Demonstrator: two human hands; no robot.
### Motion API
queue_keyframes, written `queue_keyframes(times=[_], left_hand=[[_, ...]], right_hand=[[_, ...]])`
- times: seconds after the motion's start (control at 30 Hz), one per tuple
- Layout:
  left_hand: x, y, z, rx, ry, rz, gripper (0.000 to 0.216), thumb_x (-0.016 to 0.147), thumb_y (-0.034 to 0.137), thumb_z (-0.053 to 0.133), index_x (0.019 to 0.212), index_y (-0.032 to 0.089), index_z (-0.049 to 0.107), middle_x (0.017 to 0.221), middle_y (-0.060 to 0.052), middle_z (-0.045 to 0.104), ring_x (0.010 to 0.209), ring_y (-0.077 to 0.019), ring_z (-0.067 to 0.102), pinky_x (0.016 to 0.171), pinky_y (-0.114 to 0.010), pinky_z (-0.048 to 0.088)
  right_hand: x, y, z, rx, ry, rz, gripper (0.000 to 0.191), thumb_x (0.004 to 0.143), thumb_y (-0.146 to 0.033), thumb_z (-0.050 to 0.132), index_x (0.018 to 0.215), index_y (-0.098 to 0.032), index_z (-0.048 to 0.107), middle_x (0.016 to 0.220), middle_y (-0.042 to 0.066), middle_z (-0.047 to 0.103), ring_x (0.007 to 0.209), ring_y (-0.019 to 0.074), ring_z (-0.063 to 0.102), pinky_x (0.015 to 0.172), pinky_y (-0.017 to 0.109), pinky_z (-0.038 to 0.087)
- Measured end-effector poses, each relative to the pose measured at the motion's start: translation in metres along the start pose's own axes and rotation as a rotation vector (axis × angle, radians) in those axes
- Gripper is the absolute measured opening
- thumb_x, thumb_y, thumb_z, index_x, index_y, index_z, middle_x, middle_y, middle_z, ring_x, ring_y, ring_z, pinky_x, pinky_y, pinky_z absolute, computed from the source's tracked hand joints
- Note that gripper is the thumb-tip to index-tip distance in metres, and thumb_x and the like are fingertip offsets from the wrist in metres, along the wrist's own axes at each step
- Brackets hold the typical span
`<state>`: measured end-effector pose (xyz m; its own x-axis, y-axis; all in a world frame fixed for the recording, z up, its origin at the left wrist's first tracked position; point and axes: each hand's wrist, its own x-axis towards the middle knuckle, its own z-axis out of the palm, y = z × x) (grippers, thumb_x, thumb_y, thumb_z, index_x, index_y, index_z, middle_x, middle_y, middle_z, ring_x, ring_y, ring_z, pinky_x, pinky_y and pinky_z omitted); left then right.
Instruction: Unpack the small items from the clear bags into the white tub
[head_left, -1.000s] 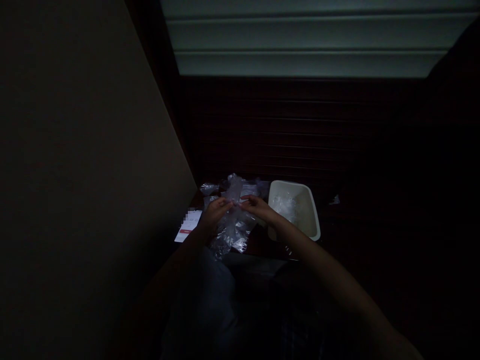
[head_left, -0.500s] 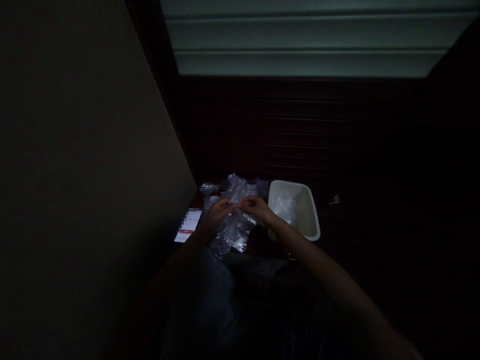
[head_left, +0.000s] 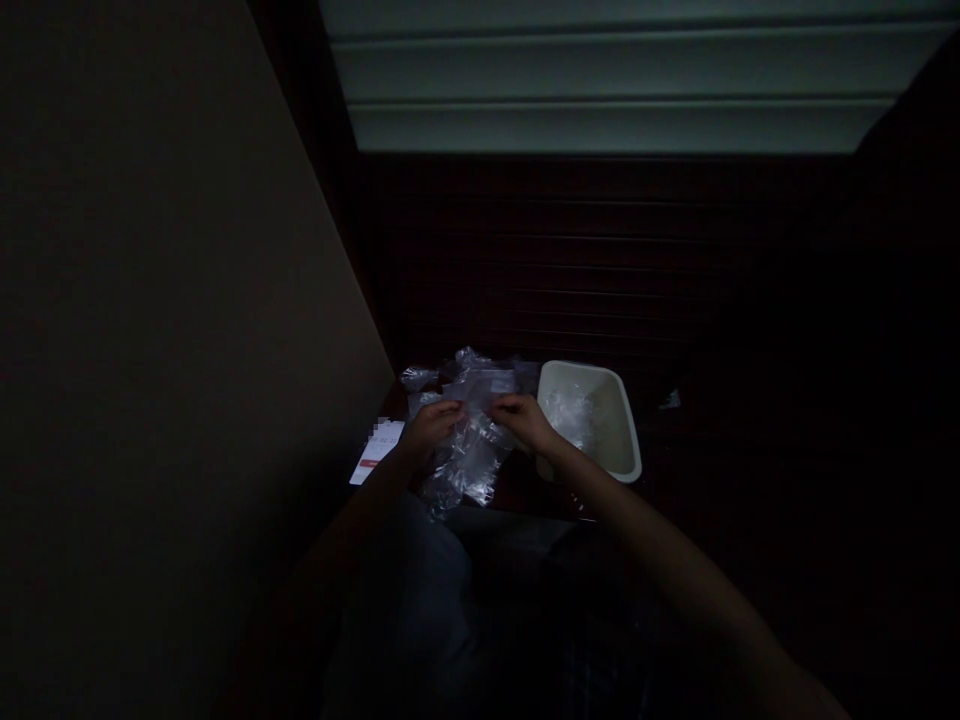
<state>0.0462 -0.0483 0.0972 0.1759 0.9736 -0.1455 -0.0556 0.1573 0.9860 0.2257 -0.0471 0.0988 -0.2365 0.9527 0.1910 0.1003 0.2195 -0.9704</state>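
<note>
A clear plastic bag is stretched between my two hands. My left hand pinches its left side, and my right hand pinches its right side with the fingers closed. Beneath and around them lies a heap of crumpled clear plastic bags on a dark table. Dim light makes it hard to tell where the held bag ends and the heap begins. Just right of my right hand stands a cream-coloured plastic bin with clear, shiny plastic inside.
A phone with a lit screen lies left of my left hand. A plain wall rises close on the left, and a dark slatted panel stands behind the table. A small pale scrap shows right of the bin.
My hands have moved slightly apart, the right one going right, and the bag between them is now spread wider. The bin and phone stay in place.
</note>
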Motion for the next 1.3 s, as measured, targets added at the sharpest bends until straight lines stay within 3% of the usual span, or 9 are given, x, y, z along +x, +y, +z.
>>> queue_keyframes(times=[0.17, 0.5, 0.7, 0.83, 1.0, 1.17, 1.3], left_hand=[[-0.003, 0.004, 0.004, 0.001, -0.02, 0.05, 0.017, 0.058, 0.023, 0.059, 0.072, 0.015, 0.064, 0.072, -0.003, 0.06, 0.057, -0.0095, 0.051, 0.05, -0.02, 0.036], [0.004, -0.008, 0.001, 0.069, 0.075, 0.169, 0.017, 0.062, 0.024, 0.054, 0.075, 0.016, 0.06, 0.069, 0.0, 0.059, 0.059, -0.0105, 0.052, 0.054, -0.021, 0.038], [0.001, -0.004, 0.001, 0.095, 0.093, 0.141, 0.013, 0.061, 0.023, 0.052, 0.07, 0.017, 0.06, 0.061, 0.001, 0.054, 0.051, -0.0092, 0.046, 0.047, -0.021, 0.033], [0.0, -0.004, -0.001, 0.011, 0.089, 0.142, 0.014, 0.064, 0.026, 0.05, 0.069, 0.016, 0.059, 0.071, -0.002, 0.058, 0.062, -0.0126, 0.051, 0.053, -0.022, 0.038], [0.0, -0.005, -0.003, 0.082, 0.07, 0.162, 0.027, 0.062, 0.029, 0.059, 0.085, 0.015, 0.058, 0.079, -0.003, 0.058, 0.069, -0.0143, 0.053, 0.058, -0.023, 0.04], [0.001, -0.009, -0.002, 0.178, 0.019, 0.257, 0.049, 0.06, 0.024, 0.062, 0.107, 0.018, 0.048, 0.098, -0.007, 0.054, 0.082, -0.0161, 0.053, 0.065, -0.023, 0.041], [0.0, -0.01, 0.0, 0.237, -0.04, 0.267, 0.05, 0.065, 0.026, 0.059, 0.112, 0.018, 0.045, 0.092, -0.006, 0.055, 0.077, -0.0141, 0.053, 0.065, -0.023, 0.041]], right_hand=[[-0.004, 0.001, -0.003, -0.146, -0.049, -0.256, 0.014, 0.07, -0.021, 0.054, 0.075, -0.02, 0.067, 0.076, 0.003, 0.057, 0.073, 0.0127, 0.053, 0.068, 0.027, 0.042], [-0.017, -0.011, -0.004, -0.534, -0.016, -0.442, 0.025, 0.071, -0.014, 0.052, 0.088, -0.025, 0.066, 0.111, 0.005, 0.046, 0.106, 0.0199, 0.042, 0.09, 0.039, 0.034], [-0.02, -0.01, -0.007, -0.636, -0.075, -0.462, 0.031, 0.07, -0.01, 0.047, 0.091, -0.022, 0.065, 0.111, 0.007, 0.048, 0.104, 0.0202, 0.043, 0.088, 0.038, 0.035], [-0.022, -0.012, -0.009, -0.684, -0.084, -0.452, 0.032, 0.068, -0.007, 0.045, 0.088, -0.022, 0.065, 0.113, 0.007, 0.047, 0.104, 0.0217, 0.042, 0.087, 0.04, 0.036], [-0.024, -0.014, -0.01, -0.748, -0.123, -0.445, 0.029, 0.065, -0.004, 0.046, 0.079, -0.019, 0.065, 0.107, 0.007, 0.051, 0.101, 0.0214, 0.044, 0.086, 0.038, 0.035], [-0.021, -0.024, -0.004, -0.582, 0.055, -0.391, 0.025, 0.075, -0.012, 0.042, 0.094, -0.017, 0.059, 0.095, 0.007, 0.056, 0.092, 0.017, 0.05, 0.084, 0.032, 0.038], [-0.014, -0.029, -0.001, -0.505, 0.113, -0.325, 0.026, 0.08, -0.03, 0.044, 0.098, -0.017, 0.057, 0.095, 0.007, 0.058, 0.091, 0.0164, 0.051, 0.082, 0.03, 0.038]])
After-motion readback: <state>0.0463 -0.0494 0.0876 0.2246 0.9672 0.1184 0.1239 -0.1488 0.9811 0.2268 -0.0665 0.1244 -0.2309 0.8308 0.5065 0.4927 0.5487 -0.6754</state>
